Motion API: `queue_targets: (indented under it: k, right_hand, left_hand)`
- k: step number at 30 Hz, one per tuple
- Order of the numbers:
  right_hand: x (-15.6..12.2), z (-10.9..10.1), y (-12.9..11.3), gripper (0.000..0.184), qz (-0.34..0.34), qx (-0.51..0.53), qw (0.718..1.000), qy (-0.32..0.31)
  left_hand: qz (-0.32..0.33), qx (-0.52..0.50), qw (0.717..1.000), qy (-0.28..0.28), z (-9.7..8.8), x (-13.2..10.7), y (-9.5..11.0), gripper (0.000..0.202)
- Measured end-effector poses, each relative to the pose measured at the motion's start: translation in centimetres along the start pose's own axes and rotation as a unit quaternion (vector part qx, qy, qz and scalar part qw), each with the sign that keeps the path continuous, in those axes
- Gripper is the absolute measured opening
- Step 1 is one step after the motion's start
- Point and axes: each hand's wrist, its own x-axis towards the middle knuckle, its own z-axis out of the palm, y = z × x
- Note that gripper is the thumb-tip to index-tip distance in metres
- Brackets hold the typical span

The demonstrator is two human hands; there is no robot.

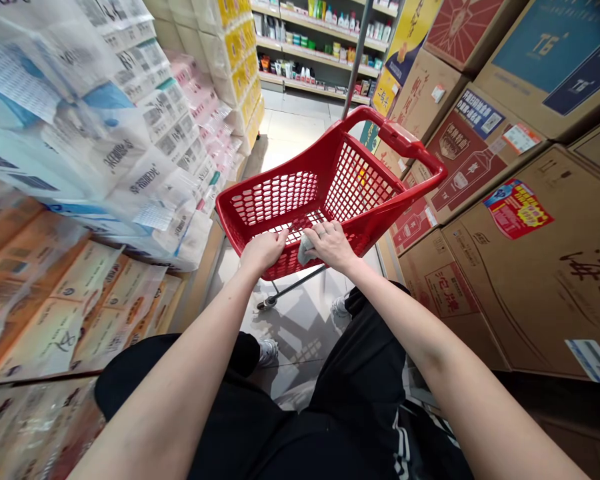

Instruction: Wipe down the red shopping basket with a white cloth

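A red plastic shopping basket cart (290,193) stands in front of me in a shop aisle, with nothing visible inside it. My left hand (263,249) grips the near rim of the basket. My right hand (331,244) rests on the same rim just to the right, with a small grey-white cloth (305,251) pressed under its fingers against the rim. A ring shows on one finger of the right hand. The cart's red handle (410,143) rises at its far right side. My legs in black trousers are below.
Stacked packs of tissue paper (105,153) line the left side of the aisle. Large brown cardboard boxes (530,267) are piled on the right. Shelves of bottles (325,47) stand at the far end across a pale tiled floor (290,127).
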Motion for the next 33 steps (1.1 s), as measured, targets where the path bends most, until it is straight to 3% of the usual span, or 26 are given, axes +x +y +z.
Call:
queue_targets:
  k: [9,16,24,33]
  right_hand:
    - [1.4,0.1,-1.3,0.05,0.006,-0.009,1.0,-0.021]
    - [1.7,0.3,-1.3,0.03,0.003,-0.013,1.0,-0.015]
    - [1.9,1.1,-2.7,0.022,0.069,-0.02,0.997,0.014]
    - [1.2,0.2,-0.9,0.027,-0.013,-0.015,1.0,-0.01]
  left_hand:
    - [-0.009,0.001,1.0,0.003,-0.2,0.2,-0.2,0.079]
    - [-0.017,0.002,1.0,-0.003,-0.4,0.2,-0.2,0.078]
    - [-0.016,0.008,1.0,-0.001,-0.3,0.0,-0.2,0.079]
    - [0.002,-0.001,1.0,0.004,-0.3,-0.5,0.3,0.076]
